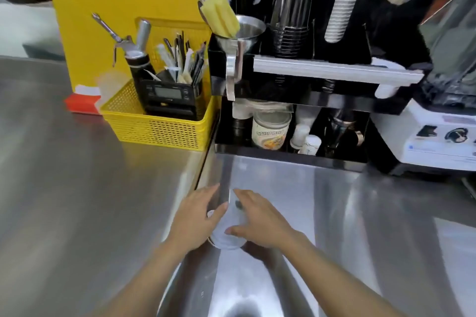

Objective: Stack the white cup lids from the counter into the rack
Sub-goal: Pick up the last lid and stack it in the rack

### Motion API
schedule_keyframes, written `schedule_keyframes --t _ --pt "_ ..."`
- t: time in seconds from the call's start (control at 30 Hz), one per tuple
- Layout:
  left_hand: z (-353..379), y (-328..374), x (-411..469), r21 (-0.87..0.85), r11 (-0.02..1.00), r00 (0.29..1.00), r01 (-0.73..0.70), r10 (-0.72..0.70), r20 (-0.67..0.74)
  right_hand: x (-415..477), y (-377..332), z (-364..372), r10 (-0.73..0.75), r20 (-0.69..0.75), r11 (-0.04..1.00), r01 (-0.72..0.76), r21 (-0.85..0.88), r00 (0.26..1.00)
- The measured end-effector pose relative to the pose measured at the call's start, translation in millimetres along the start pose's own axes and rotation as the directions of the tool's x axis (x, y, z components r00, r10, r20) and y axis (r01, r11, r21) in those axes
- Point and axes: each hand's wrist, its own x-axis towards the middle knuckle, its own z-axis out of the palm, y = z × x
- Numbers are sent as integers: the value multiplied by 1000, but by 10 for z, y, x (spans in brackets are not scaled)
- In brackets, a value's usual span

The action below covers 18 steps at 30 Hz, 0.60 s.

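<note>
A short stack of white cup lids point(228, 235) lies on its side on the steel counter point(334, 213), low in the middle of the view. My left hand point(198, 219) presses against its left side and my right hand point(260, 219) covers its right side, so both hands clasp it between them. Much of the stack is hidden under my fingers. The black rack point(296, 100) stands behind it at the back of the counter, with upright slots holding stacked black and white cups and a lower shelf with small containers.
A yellow basket point(154, 126) with a scale and utensils sits left of the rack, in front of a yellow board point(85, 33). A steel funnel point(239, 33) with a yellow sponge hangs on the rack's left corner. A white blender base point(432, 136) stands at the right.
</note>
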Motion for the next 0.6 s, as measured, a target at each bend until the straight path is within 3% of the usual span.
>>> schedule_keyframes --t 0.17,0.43,0.6 --pt "202 -259 -285 -76 994 997 72 -70 27 -7 -133 275 -29 -2 999 29 -21 1000" --pt "264 -292 -440 -125 992 998 -16 24 57 -67 -59 413 28 -95 1000 -28 -2 995" --pt "157 -74 -262 -149 985 996 -81 86 29 -94 -53 132 11 -222 998 2 60 975"
